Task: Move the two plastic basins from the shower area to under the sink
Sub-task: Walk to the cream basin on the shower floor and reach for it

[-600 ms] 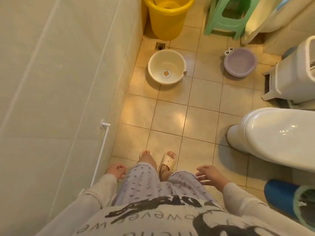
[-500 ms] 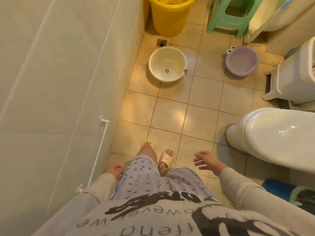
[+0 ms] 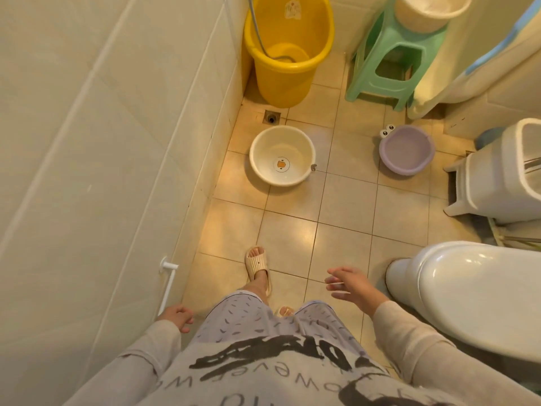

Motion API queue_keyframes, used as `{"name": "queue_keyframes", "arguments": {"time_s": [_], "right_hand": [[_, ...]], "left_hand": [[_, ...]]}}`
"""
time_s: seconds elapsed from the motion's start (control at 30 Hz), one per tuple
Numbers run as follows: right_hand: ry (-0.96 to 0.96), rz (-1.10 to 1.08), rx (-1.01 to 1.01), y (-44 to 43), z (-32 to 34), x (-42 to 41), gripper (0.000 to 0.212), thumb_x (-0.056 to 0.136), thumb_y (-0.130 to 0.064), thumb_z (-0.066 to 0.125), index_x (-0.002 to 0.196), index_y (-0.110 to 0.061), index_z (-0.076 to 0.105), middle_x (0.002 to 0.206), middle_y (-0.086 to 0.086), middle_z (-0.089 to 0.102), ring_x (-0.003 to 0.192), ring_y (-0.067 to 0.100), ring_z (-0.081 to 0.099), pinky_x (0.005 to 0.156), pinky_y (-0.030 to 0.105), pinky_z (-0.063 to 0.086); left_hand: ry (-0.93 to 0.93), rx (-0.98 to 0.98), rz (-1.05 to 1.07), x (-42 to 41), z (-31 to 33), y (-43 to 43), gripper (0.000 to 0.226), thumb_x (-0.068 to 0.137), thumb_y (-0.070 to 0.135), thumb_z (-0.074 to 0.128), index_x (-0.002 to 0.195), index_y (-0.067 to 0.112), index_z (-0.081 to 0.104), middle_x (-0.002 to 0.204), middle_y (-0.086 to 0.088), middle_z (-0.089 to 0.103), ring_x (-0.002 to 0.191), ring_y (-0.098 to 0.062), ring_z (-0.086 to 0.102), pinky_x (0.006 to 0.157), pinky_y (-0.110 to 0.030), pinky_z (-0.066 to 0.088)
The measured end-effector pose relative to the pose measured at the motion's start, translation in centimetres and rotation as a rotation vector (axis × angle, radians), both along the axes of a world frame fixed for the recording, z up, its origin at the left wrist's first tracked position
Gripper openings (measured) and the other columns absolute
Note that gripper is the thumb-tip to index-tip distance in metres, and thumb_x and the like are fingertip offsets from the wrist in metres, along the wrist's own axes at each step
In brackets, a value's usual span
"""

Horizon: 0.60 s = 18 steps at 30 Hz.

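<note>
A cream plastic basin (image 3: 282,155) stands empty on the tiled floor near the left wall, just in front of the floor drain. A purple basin (image 3: 407,149) with two toy eyes on its rim stands to its right, also empty. My left hand (image 3: 177,316) hangs by my hip with its fingers curled and nothing in it. My right hand (image 3: 349,284) is held out over the floor beside the toilet, fingers apart and empty. Both hands are well short of the basins.
A yellow bucket (image 3: 288,51) with a hose in it fills the far left corner. A green stool (image 3: 389,57) carries a cream tub. A white toilet (image 3: 474,291) is at the right, a white bin (image 3: 503,177) behind it. A white rail (image 3: 167,284) is on the left wall.
I have stepped forward with my left foot, so the basins are nearer. My right hand has swung forward and up. The basins have not moved.
</note>
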State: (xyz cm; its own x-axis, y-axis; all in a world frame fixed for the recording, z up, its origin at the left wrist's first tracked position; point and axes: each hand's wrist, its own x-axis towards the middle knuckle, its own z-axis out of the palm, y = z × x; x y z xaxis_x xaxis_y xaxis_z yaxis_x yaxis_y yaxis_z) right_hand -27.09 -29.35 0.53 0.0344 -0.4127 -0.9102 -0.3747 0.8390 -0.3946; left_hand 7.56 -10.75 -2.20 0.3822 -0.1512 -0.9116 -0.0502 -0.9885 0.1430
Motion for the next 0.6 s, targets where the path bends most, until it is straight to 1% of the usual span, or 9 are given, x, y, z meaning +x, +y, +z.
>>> {"name": "queue_keyframes", "arguments": {"time_s": [0.07, 0.17, 0.27, 0.33, 0.4, 0.47, 0.6], "right_hand": [[0.013, -0.065, 0.034, -1.4, -0.4, 0.4, 0.02, 0.092, -0.017, 0.055, 0.106, -0.004, 0.058, 0.088, 0.013, 0.064, 0.076, 0.023, 0.063, 0.072, 0.034, 0.054], [0.068, -0.096, 0.037, -2.8, -1.0, 0.5, 0.018, 0.092, -0.019, 0.055, 0.102, -0.005, 0.06, 0.088, 0.013, 0.064, 0.075, 0.024, 0.063, 0.067, 0.033, 0.055], [0.145, -0.133, 0.061, -3.7, -1.2, 0.1, 0.014, 0.093, -0.019, 0.054, 0.096, -0.007, 0.06, 0.087, 0.013, 0.064, 0.073, 0.023, 0.063, 0.063, 0.032, 0.054], [0.178, -0.159, 0.095, -4.3, -1.1, -0.2, 0.011, 0.093, -0.018, 0.053, 0.091, -0.008, 0.058, 0.086, 0.012, 0.063, 0.071, 0.022, 0.061, 0.062, 0.032, 0.053], [0.192, -0.163, 0.12, -5.0, -1.0, -0.4, 0.011, 0.093, -0.018, 0.053, 0.091, -0.008, 0.058, 0.085, 0.012, 0.062, 0.07, 0.022, 0.06, 0.059, 0.031, 0.051], [0.205, -0.15, 0.133, -6.2, -1.1, -0.5, 0.012, 0.093, -0.017, 0.052, 0.095, -0.007, 0.058, 0.087, 0.013, 0.062, 0.071, 0.023, 0.061, 0.058, 0.031, 0.05], [0.225, -0.142, 0.146, -10.2, -1.7, -0.1, 0.011, 0.094, -0.016, 0.052, 0.096, -0.006, 0.056, 0.086, 0.013, 0.062, 0.069, 0.023, 0.06, 0.059, 0.031, 0.05]], "left_hand": [[-0.012, -0.017, -0.051, 1.3, 0.6, -4.1, 0.01, 0.09, 0.004, 0.046, 0.088, 0.003, 0.056, 0.089, -0.013, 0.059, 0.057, -0.017, 0.049, 0.055, -0.024, 0.037], [-0.012, -0.045, -0.112, 2.7, 1.3, -10.3, 0.011, 0.089, 0.005, 0.046, 0.088, 0.007, 0.057, 0.089, -0.012, 0.06, 0.055, -0.015, 0.048, 0.05, -0.023, 0.033], [0.008, -0.082, -0.213, 3.2, 2.1, -16.7, 0.016, 0.088, 0.008, 0.047, 0.076, 0.013, 0.055, 0.085, -0.008, 0.06, 0.056, -0.015, 0.05, 0.049, -0.021, 0.031], [0.026, -0.127, -0.24, 3.3, 2.8, -20.6, 0.018, 0.089, 0.01, 0.047, 0.073, 0.017, 0.054, 0.081, -0.004, 0.06, 0.058, -0.014, 0.052, 0.05, -0.021, 0.032], [0.053, -0.178, -0.218, 3.1, 3.3, -24.0, 0.017, 0.09, 0.013, 0.048, 0.075, 0.018, 0.055, 0.078, 0.0, 0.06, 0.06, -0.013, 0.053, 0.052, -0.021, 0.034], [0.078, -0.21, -0.175, 2.9, 3.6, -26.8, 0.017, 0.091, 0.016, 0.047, 0.075, 0.019, 0.054, 0.076, 0.002, 0.06, 0.061, -0.012, 0.054, 0.052, -0.02, 0.036], [0.1, -0.212, -0.115, 2.7, 3.2, -30.4, 0.02, 0.091, 0.017, 0.047, 0.072, 0.022, 0.054, 0.074, 0.003, 0.06, 0.062, -0.011, 0.054, 0.054, -0.021, 0.037]]}}
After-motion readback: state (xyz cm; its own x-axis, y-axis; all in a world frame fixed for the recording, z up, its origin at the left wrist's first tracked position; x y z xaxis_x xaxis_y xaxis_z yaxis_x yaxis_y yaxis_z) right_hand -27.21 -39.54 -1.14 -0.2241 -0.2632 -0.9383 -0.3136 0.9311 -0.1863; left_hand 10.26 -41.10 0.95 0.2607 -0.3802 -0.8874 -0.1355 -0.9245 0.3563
